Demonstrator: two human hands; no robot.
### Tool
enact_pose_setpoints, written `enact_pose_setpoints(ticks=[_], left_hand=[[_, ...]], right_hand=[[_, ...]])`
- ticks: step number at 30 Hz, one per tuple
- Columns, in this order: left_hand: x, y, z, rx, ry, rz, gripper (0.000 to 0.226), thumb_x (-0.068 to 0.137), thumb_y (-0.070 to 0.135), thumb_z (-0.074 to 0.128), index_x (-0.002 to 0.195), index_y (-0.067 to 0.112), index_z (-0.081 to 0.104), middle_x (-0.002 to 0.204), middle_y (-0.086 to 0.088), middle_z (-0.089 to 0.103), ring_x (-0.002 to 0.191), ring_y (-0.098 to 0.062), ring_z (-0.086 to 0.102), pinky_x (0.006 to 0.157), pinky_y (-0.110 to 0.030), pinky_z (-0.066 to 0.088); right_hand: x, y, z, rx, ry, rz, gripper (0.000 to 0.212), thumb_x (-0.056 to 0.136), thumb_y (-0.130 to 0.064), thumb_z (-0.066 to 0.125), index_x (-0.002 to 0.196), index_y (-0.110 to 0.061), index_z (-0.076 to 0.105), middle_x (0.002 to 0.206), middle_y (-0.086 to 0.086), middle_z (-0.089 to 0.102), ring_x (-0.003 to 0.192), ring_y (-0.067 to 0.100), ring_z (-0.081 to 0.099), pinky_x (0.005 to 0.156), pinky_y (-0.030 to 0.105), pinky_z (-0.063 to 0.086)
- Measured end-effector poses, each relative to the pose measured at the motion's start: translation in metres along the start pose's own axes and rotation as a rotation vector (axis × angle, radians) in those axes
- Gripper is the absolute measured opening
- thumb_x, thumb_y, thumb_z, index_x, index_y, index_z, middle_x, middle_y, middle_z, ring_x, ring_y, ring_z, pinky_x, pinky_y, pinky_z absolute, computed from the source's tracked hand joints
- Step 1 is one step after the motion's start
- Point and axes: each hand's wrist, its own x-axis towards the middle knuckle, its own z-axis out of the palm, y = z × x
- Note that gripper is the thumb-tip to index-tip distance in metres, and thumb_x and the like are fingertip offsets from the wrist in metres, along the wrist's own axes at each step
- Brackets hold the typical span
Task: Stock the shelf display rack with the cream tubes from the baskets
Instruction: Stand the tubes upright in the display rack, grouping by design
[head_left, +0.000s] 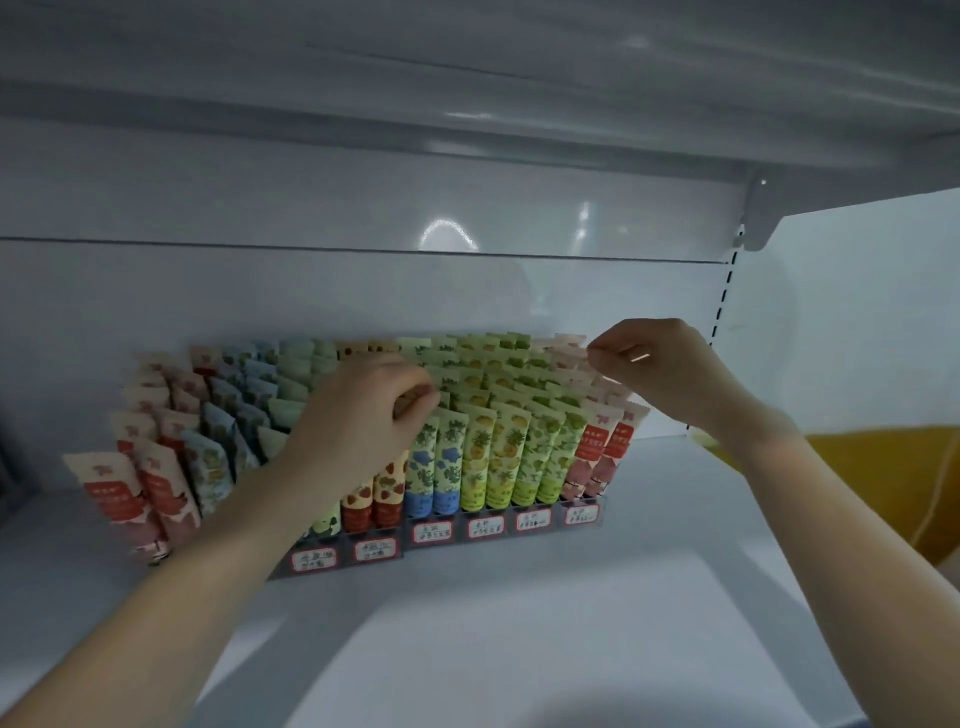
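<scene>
A clear tiered display rack (535, 521) with red-framed labels stands at the back of a white shelf (493, 634). Upright cream tubes fill it in colour columns: pink and red (156, 488), blue (434, 473), yellow pineapple (491, 462), green (545, 457) and pink (597, 457) at the right end. My left hand (363, 415) reaches over the middle columns, its curled fingertips pinching at the top of a tube there. My right hand (654, 369) is at the back right corner, thumb and forefinger pinching the top of a pink tube (571, 356).
The upper shelf (467, 78) hangs low overhead, with its bracket (758, 218) at the right. A yellow object (883, 488) sits beyond the shelf's right end. The white back panel stands right behind the rack.
</scene>
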Motion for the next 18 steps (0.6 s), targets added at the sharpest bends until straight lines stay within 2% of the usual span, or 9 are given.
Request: enact_pose_setpoints(ticks=[3,6,10,13,16,18], left_hand=[[0.004,0.01,0.013,0.032,0.016,-0.035,0.013,0.084,0.015,0.068,0.092,0.006,0.073,0.084,-0.004,0.067,0.072,-0.015,0.056,0.066,-0.029,0.047],[0.004,0.017,0.022,0.097,0.005,-0.041,0.017,0.076,0.013,0.077,0.088,0.002,0.073,0.083,-0.009,0.068,0.071,-0.022,0.06,0.066,-0.029,0.044],[0.003,0.018,0.032,0.211,-0.065,-0.036,0.032,0.063,0.017,0.085,0.089,0.002,0.073,0.082,-0.012,0.068,0.074,-0.029,0.064,0.07,-0.041,0.049],[0.005,0.014,0.035,0.233,-0.106,-0.048,0.027,0.069,0.025,0.079,0.088,0.005,0.075,0.083,-0.009,0.067,0.075,-0.03,0.063,0.069,-0.044,0.051],[0.005,0.014,0.036,0.226,-0.12,-0.031,0.033,0.075,0.038,0.062,0.081,0.009,0.076,0.079,-0.006,0.064,0.071,-0.027,0.062,0.068,-0.038,0.049],[0.005,0.014,0.035,0.233,-0.121,-0.022,0.036,0.075,0.04,0.058,0.082,0.009,0.076,0.079,-0.006,0.064,0.07,-0.027,0.062,0.068,-0.037,0.049]], right_hand=[[0.007,0.011,-0.005,-0.013,-0.047,-0.058,0.006,0.087,-0.015,0.063,0.084,-0.017,0.068,0.076,-0.012,0.063,0.066,-0.01,0.057,0.061,-0.001,0.039],[0.009,0.017,0.0,-0.01,-0.105,-0.158,0.006,0.085,-0.014,0.066,0.085,-0.012,0.072,0.073,-0.016,0.06,0.068,-0.004,0.056,0.066,0.002,0.04],[0.013,0.012,0.015,-0.025,-0.163,-0.295,0.012,0.083,-0.023,0.068,0.086,-0.013,0.074,0.074,-0.02,0.056,0.072,0.0,0.053,0.067,0.004,0.038],[0.016,0.009,0.031,-0.106,-0.202,-0.402,0.02,0.084,-0.033,0.066,0.088,-0.015,0.073,0.08,-0.012,0.061,0.076,0.005,0.05,0.067,0.012,0.037],[0.017,0.008,0.041,-0.142,-0.199,-0.466,0.02,0.085,-0.033,0.065,0.094,-0.017,0.073,0.089,-0.006,0.065,0.084,0.009,0.05,0.074,0.02,0.034],[0.016,0.008,0.044,-0.149,-0.209,-0.489,0.017,0.086,-0.03,0.065,0.094,-0.018,0.073,0.09,-0.005,0.066,0.087,0.011,0.051,0.081,0.024,0.037]])
